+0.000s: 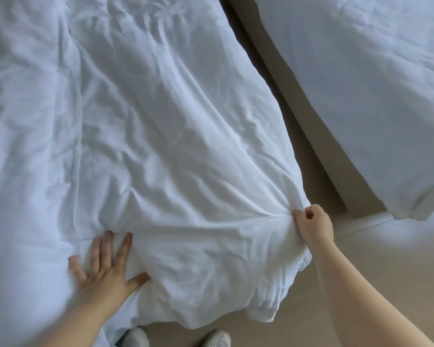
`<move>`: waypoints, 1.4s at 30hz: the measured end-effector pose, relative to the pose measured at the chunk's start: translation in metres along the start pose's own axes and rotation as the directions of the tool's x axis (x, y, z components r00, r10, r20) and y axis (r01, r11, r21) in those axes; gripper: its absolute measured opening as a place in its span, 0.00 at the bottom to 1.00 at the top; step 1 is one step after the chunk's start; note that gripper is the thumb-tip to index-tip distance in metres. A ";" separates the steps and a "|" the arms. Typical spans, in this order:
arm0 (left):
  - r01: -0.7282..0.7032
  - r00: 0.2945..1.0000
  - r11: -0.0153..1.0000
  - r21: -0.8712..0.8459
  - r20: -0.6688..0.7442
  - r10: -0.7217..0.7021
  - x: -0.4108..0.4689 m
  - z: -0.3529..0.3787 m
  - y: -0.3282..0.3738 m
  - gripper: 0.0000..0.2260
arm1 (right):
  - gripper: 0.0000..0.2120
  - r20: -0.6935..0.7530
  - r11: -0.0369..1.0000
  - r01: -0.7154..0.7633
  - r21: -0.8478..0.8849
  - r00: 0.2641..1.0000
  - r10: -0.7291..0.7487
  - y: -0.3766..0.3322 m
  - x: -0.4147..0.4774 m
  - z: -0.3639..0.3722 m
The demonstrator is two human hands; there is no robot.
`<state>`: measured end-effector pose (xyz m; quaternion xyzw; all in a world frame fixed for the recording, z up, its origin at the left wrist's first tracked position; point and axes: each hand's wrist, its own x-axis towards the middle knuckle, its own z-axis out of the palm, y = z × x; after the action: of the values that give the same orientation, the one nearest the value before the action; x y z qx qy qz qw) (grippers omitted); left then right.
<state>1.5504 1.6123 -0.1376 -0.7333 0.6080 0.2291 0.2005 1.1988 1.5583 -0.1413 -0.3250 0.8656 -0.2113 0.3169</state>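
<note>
The right hand (311, 226) is clenched on the right edge of a white duvet (173, 146), close to its near corner. A bunch of cloth is pinched between the thumb and curled fingers, and creases fan out across the fabric from the grip. The left hand (105, 269) is laid flat and released, with fingers straight and spread. It is pressed palm-down on the duvet just beside a folded edge and is slightly blurred. Both forearms are bare and enter from the bottom of the view. The duvet is spread, heavily wrinkled, over a bed (23, 121) that fills the left and centre. Its near end hangs over the foot of the bed, just above a pair of pale shoes (135, 338) seen at the bottom edge. An upper layer is folded over a wider layer of the same white cloth lying to the left. The duvet's long axis runs away from the person, from the near end by the hands toward the top of the view and leaning slightly left. The short near edge lies crosswise between the two hands. To the right, a beige floor (386, 271) is seen. Beyond it a brown strip (298, 108) runs diagonally between the beds, and a second bed (361, 83) with white bedding occupies the upper right corner.
</note>
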 end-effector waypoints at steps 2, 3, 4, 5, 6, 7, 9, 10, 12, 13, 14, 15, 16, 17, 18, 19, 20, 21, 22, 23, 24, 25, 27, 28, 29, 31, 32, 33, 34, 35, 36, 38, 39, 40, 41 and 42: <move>-0.016 0.999 1.000 -0.002 -0.032 0.016 -0.003 0.002 0.002 0.44 | 0.14 -0.048 0.996 0.075 -0.041 0.996 -0.077 0.002 -0.005 -0.002; -0.006 0.999 1.000 0.005 -0.045 0.007 -0.004 0.002 0.002 0.43 | 0.14 -0.084 0.994 0.105 -0.039 0.991 -0.108 0.002 -0.008 -0.005; 0.016 0.999 1.000 0.016 -0.040 -0.015 -0.004 0.002 0.002 0.42 | 0.14 -0.114 0.994 0.109 -0.019 0.987 -0.111 0.001 -0.013 -0.009; 0.033 0.999 0.999 0.037 -0.019 -0.032 -0.006 0.002 0.002 0.40 | 0.13 -0.132 0.992 0.124 0.007 0.984 -0.122 0.000 -0.018 -0.015; 0.040 0.999 0.998 0.041 -0.013 -0.039 -0.007 0.001 0.002 0.40 | 0.11 -0.158 0.988 0.153 0.030 0.977 -0.147 -0.002 -0.024 -0.022; 0.039 0.999 0.999 0.026 -0.022 -0.038 -0.008 0.001 0.002 0.40 | 0.10 -0.197 0.975 0.214 0.051 0.960 -0.200 -0.006 -0.032 -0.032; 0.031 0.999 1.000 -0.008 -0.037 -0.031 -0.010 0.002 0.001 0.40 | 0.13 -0.268 0.924 0.381 0.035 0.894 -0.359 -0.026 -0.056 -0.055; 0.026 0.999 0.999 -0.034 -0.040 -0.027 -0.011 0.001 0.000 0.39 | 0.15 -0.267 0.888 0.460 0.000 0.856 -0.444 -0.040 -0.073 -0.065; -0.015 0.997 0.995 -0.099 -0.081 0.007 -0.017 -0.003 -0.003 0.35 | 0.14 -0.208 0.822 0.569 0.000 0.804 -0.557 -0.069 -0.113 -0.065; -0.051 0.991 0.982 -0.184 -0.135 0.027 -0.021 -0.006 -0.007 0.32 | 0.12 -0.172 0.786 0.618 0.021 0.777 -0.606 -0.085 -0.133 -0.054; -0.101 0.973 0.948 -0.302 -0.230 0.030 -0.025 -0.010 -0.010 0.33 | 0.11 -0.133 0.740 0.673 -0.009 0.732 -0.668 -0.096 -0.149 -0.035; -0.149 0.940 0.900 -0.409 -0.342 0.000 -0.030 -0.015 -0.015 0.36 | 0.12 -0.083 0.688 0.724 -0.057 0.683 -0.726 -0.105 -0.163 -0.011; -0.168 0.895 0.873 -0.459 -0.443 -0.061 -0.035 -0.020 -0.022 0.37 | 0.12 0.022 0.652 0.754 -0.077 0.655 -0.755 -0.108 -0.174 0.020; -0.151 0.840 0.874 -0.462 -0.525 -0.133 -0.039 -0.024 -0.029 0.37 | 0.11 0.079 0.672 0.736 -0.082 0.677 -0.732 -0.109 -0.179 0.049; -0.095 0.803 0.878 -0.470 -0.558 -0.212 -0.042 -0.027 -0.039 0.37 | 0.09 0.107 0.710 0.695 -0.112 0.719 -0.687 -0.107 -0.174 0.074; -0.036 0.789 0.871 -0.489 -0.549 -0.276 -0.041 -0.029 -0.049 0.39 | 0.09 0.215 0.746 0.647 -0.155 0.759 -0.614 -0.106 -0.178 0.096; 0.033 0.805 0.864 -0.502 -0.498 -0.321 -0.039 -0.029 -0.058 0.41 | 0.12 0.258 0.777 0.614 -0.134 0.779 -0.571 -0.101 -0.178 0.115; 0.096 0.841 0.866 -0.491 -0.426 -0.334 -0.035 -0.026 -0.066 0.42 | 0.15 0.291 0.786 0.605 -0.124 0.780 -0.554 -0.099 -0.181 0.118; 0.130 0.878 0.881 -0.455 -0.359 -0.316 -0.030 -0.022 -0.073 0.41 | 0.19 0.392 0.814 0.576 -0.075 0.768 -0.507 -0.100 -0.185 0.114; 0.146 0.908 0.897 -0.418 -0.302 -0.289 -0.024 -0.018 -0.077 0.36 | 0.23 0.387 0.723 0.669 -0.173 0.721 -0.575 -0.100 -0.190 0.109; 0.157 0.925 0.906 -0.394 -0.261 -0.274 -0.018 -0.015 -0.079 0.32 | 0.27 0.374 0.645 0.738 -0.198 0.665 -0.646 -0.102 -0.194 0.107; 0.168 0.934 0.909 -0.381 -0.232 -0.270 -0.013 -0.013 -0.079 0.29 | 0.28 0.321 0.588 0.790 -0.172 0.609 -0.725 -0.105 -0.196 0.099; 0.195 0.941 0.908 -0.371 -0.190 -0.280 -0.009 -0.012 -0.078 0.30 | 0.20 0.209 0.687 0.725 -0.042 0.679 -0.704 -0.108 -0.187 0.072; 0.206 0.942 0.908 -0.365 -0.178 -0.285 -0.008 -0.013 -0.079 0.30 | 0.16 -0.054 0.716 0.698 0.008 0.715 -0.697 -0.106 -0.172 0.059; 0.211 0.943 0.909 -0.359 -0.171 -0.286 -0.007 -0.013 -0.080 0.30 | 0.15 -0.286 0.759 0.651 -0.014 0.724 -0.627 -0.103 -0.153 0.048; 0.214 0.946 0.912 -0.350 -0.160 -0.283 -0.005 -0.013 -0.083 0.30 | 0.26 -0.416 0.906 0.411 -0.104 0.809 -0.415 -0.091 -0.110 0.028; 0.213 0.947 0.914 -0.345 -0.157 -0.280 -0.005 -0.012 -0.084 0.30 | 0.37 -0.286 0.983 0.178 -0.041 0.941 -0.182 -0.084 -0.092 0.023; 0.213 0.948 0.914 -0.345 -0.155 -0.279 -0.004 -0.012 -0.084 0.30 | 0.45 -0.109 0.999 -0.043 0.004 0.993 0.043 -0.079 -0.079 0.020; 0.212 0.948 0.914 -0.346 -0.152 -0.278 -0.003 -0.013 -0.084 0.30 | 0.47 0.044 0.989 -0.146 -0.020 0.988 0.147 -0.075 -0.072 0.020; 0.213 0.949 0.915 -0.343 -0.149 -0.277 -0.003 -0.013 -0.084 0.30 | 0.47 0.127 0.984 -0.149 -0.099 0.979 0.161 -0.074 -0.073 0.021; 0.211 0.951 0.918 -0.336 -0.146 -0.272 -0.002 -0.014 -0.084 0.30 | 0.46 0.147 0.983 -0.118 -0.138 0.980 0.138 -0.071 -0.071 0.024; 0.211 0.954 0.922 -0.326 -0.137 -0.266 -0.002 -0.014 -0.085 0.30 | 0.45 0.178 0.993 -0.106 -0.056 0.977 0.115 -0.071 -0.073 0.025; 0.212 0.956 0.923 -0.322 -0.129 -0.264 -0.002 -0.014 -0.085 0.30 | 0.44 0.193 0.991 -0.136 0.008 0.972 0.132 -0.070 -0.077 0.025; 0.212 0.957 0.922 -0.322 -0.124 -0.264 -0.003 -0.015 -0.086 0.30 | 0.43 0.206 0.986 -0.161 0.044 0.967 0.149 -0.068 -0.083 0.025; 0.213 0.957 0.922 -0.323 -0.123 -0.264 -0.003 -0.015 -0.086 0.30 | 0.39 0.226 0.979 -0.192 0.072 0.959 0.172 -0.068 -0.092 0.023; 0.215 0.957 0.921 -0.326 -0.120 -0.266 -0.003 -0.016 -0.086 0.30 | 0.33 0.257 0.967 -0.228 0.111 0.947 0.193 -0.068 -0.101 0.022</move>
<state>1.6359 1.6209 -0.1220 -0.8409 0.4840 0.2348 0.0600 1.3024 1.5775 -0.0760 -0.2311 0.8330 -0.1946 0.4635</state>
